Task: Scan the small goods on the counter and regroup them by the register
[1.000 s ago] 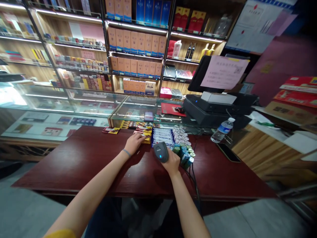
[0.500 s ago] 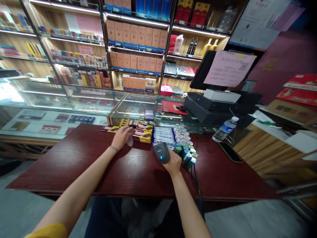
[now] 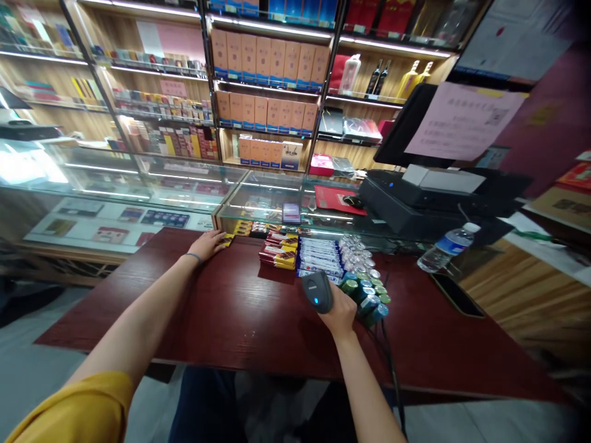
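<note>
My right hand [image 3: 340,309] is closed around the handle of a dark barcode scanner [image 3: 317,291], its blue light on, held above the wooden table. At the table's far left edge, my left hand [image 3: 206,244] covers a red-and-yellow snack packet [image 3: 226,240], fingers curled over it; only the packet's yellow end shows. Between the hands stands a stack of similar red-and-yellow snack packets [image 3: 279,251]. Beside it lie blue-and-white wrapped bars [image 3: 319,255], then silver-ended rolls [image 3: 357,253]. Green and blue rolls [image 3: 369,294] sit just past my right hand.
A glass display counter [image 3: 263,195] borders the table's far side. To the right are a water bottle [image 3: 449,247], a phone [image 3: 457,294] and a dark monitor [image 3: 401,126] with a pink paper on it. The scanner's cable [image 3: 391,363] hangs over the near edge.
My left hand has moved left, from beside the packet stack onto the single packet at the far left. My right hand still holds the scanner. The view has shifted slightly.
</note>
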Tool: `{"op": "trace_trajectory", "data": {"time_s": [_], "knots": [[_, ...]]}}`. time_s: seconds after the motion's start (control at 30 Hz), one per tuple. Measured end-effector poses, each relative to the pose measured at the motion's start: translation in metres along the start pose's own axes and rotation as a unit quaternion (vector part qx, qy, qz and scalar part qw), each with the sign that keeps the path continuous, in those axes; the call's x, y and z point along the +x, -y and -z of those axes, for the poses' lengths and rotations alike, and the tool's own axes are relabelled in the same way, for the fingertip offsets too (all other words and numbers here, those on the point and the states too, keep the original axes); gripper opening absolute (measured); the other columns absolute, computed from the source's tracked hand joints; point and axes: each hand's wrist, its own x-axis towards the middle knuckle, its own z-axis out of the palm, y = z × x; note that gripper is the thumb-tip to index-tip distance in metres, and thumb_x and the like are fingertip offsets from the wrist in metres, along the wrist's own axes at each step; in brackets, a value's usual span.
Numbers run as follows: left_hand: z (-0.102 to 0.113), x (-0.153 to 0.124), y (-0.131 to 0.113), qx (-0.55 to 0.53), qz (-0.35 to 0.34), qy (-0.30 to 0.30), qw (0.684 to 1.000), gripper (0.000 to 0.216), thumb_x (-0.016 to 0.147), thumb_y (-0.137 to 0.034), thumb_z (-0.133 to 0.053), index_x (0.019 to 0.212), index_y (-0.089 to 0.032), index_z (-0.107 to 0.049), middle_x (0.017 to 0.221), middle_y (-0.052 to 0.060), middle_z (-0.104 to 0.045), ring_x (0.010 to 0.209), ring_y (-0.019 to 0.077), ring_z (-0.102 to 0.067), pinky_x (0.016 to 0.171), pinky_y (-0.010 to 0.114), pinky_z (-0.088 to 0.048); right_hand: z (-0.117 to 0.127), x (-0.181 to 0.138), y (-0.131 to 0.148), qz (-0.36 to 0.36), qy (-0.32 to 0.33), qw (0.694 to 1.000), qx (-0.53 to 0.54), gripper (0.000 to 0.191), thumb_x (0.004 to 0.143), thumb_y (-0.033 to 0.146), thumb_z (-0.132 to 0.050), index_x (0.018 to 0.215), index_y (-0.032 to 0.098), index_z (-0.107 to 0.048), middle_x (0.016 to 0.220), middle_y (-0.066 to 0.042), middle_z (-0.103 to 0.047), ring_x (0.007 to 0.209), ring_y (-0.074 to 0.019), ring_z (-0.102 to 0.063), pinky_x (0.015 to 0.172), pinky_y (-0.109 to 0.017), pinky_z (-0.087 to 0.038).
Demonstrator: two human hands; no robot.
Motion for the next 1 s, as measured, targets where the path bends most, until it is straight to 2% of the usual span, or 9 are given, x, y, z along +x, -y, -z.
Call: {"op": "trace_trajectory", "data": {"time_s": [0.17, 0.3, 0.4, 0.5, 0.63, 0.77, 0.9, 1.0], "knots": [[0.010, 0.006, 0.005, 0.016, 0.023, 0.079, 0.997, 0.059, 0.089, -0.056, -0.049, 0.137, -0.022, -0.056, 0.139, 0.014, -0.057, 0.130, 0.0301, -0.051, 0.105, 0.037, -0.040, -0.001, 0.000, 0.001, 0.004, 0.010, 1.000, -0.005, 0.034, 0.084, 0.026, -0.056, 0.115, 0.013, -0.057, 0.085, -0.009, -0.071, 0.071, -0.0205, -0.068, 0.066, -0.029, -0.053], [0.024, 0.014, -0.004, 0.064, 0.037, 0.142, 0.987, 0.057, 0.087, -0.060, -0.050, 0.129, -0.023, -0.061, 0.114, 0.015, -0.070, 0.105, 0.0307, -0.066, 0.089, 0.036, -0.048, -0.001, -0.001, 0.001, 0.004, 0.014, 1.000, -0.005, 0.035, 0.084, 0.028, -0.056, 0.116, 0.013, -0.057, 0.085, -0.009, -0.071, 0.071, -0.0203, -0.068, 0.065, -0.029, -0.052], [0.029, 0.019, -0.017, 0.101, 0.036, 0.163, 0.981, 0.048, 0.088, -0.053, -0.052, 0.114, -0.017, -0.068, 0.090, 0.015, -0.073, 0.089, 0.0301, -0.068, 0.085, 0.037, -0.047, 0.001, 0.001, 0.001, 0.009, 0.020, 1.000, -0.007, 0.034, 0.085, 0.028, -0.055, 0.114, 0.013, -0.057, 0.083, -0.008, -0.070, 0.070, -0.0199, -0.067, 0.064, -0.029, -0.052], [0.031, 0.020, -0.029, 0.100, 0.008, 0.172, 0.980, 0.040, 0.089, -0.042, -0.054, 0.107, -0.010, -0.069, 0.079, 0.016, -0.070, 0.082, 0.0292, -0.068, 0.086, 0.038, -0.047, 0.003, 0.003, 0.002, 0.023, 0.027, 0.999, -0.005, 0.033, 0.084, 0.028, -0.055, 0.113, 0.013, -0.058, 0.081, -0.008, -0.070, 0.068, -0.0194, -0.066, 0.063, -0.029, -0.051], [0.032, 0.020, -0.041, 0.105, 0.000, 0.193, 0.975, 0.030, 0.088, -0.027, -0.054, 0.105, -0.007, -0.069, 0.081, 0.017, -0.071, 0.084, 0.0290, -0.068, 0.089, 0.040, -0.047, 0.004, 0.004, 0.004, 0.021, 0.019, 1.000, -0.001, 0.032, 0.084, 0.028, -0.056, 0.112, 0.013, -0.058, 0.081, -0.008, -0.070, 0.068, -0.0192, -0.065, 0.064, -0.029, -0.051], [0.034, 0.014, -0.048, 0.134, 0.002, 0.207, 0.969, 0.026, 0.088, -0.023, -0.055, 0.100, -0.007, -0.070, 0.088, 0.021, -0.071, 0.090, 0.0320, -0.068, 0.088, 0.041, -0.047, 0.007, 0.004, 0.008, 0.020, 0.016, 1.000, 0.007, 0.033, 0.086, 0.032, -0.054, 0.112, 0.012, -0.059, 0.080, -0.007, -0.069, 0.067, -0.0192, -0.065, 0.063, -0.029, -0.050], [0.037, 0.001, -0.053, 0.151, -0.005, 0.208, 0.966, 0.032, 0.090, -0.024, -0.050, 0.114, -0.013, -0.068, 0.091, 0.020, -0.072, 0.090, 0.0322, -0.069, 0.087, 0.042, -0.048, 0.010, 0.003, 0.008, 0.024, 0.019, 0.999, 0.010, 0.033, 0.086, 0.032, -0.055, 0.112, 0.013, -0.058, 0.079, -0.006, -0.068, 0.068, -0.0188, -0.065, 0.063, -0.029, -0.050], [0.044, -0.011, -0.059, 0.147, -0.018, 0.210, 0.966, 0.037, 0.092, -0.032, -0.048, 0.122, -0.020, -0.065, 0.094, 0.017, -0.072, 0.089, 0.0300, -0.069, 0.087, 0.041, -0.048, 0.010, 0.002, 0.007, 0.027, 0.020, 0.999, 0.007, 0.034, 0.085, 0.031, -0.053, 0.113, 0.012, -0.058, 0.077, -0.006, -0.068, 0.068, -0.0194, -0.065, 0.062, -0.029, -0.049]]}}
